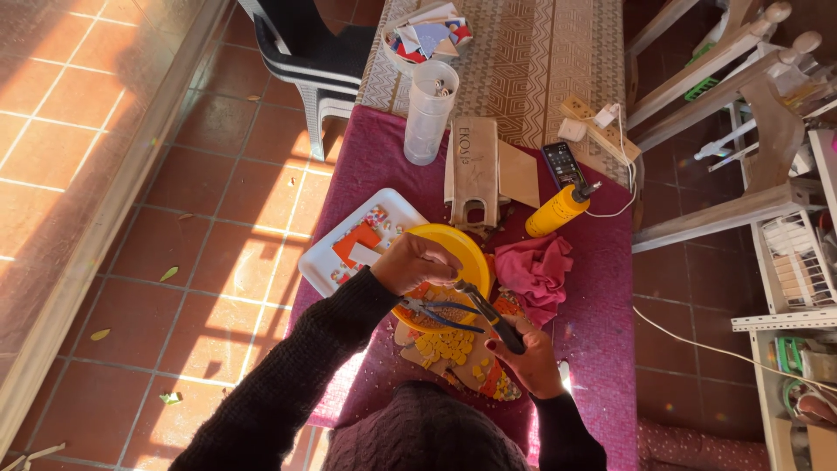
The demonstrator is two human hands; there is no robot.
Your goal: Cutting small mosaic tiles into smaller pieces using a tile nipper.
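A pair of dark-handled tile nippers (478, 307) sits over the near edge of a yellow bowl (462, 253), at the middle of a table (602, 331) covered in a magenta cloth. The right hand (527, 353) has its fingers wrapped around the nippers' handles. The left hand (417, 262) hovers over the bowl with its fingers curled in at the nippers' head; whatever it pinches there is too small to tell. Just under the hands lies a mosaic piece (453, 353) partly covered with small yellow tiles. A white tray (324, 262) with red and orange tile shards lies touching the bowl's left side. A crumpled pink rag (538, 272) lies just to the right of the bowl. Farther back stand a wooden cut-out (475, 166), a yellow bottle (558, 211) lying tilted, a phone (562, 163), a power strip (602, 131) and a clear plastic jar (430, 112). A dark plastic chair (305, 52) stands at the table's far left corner.
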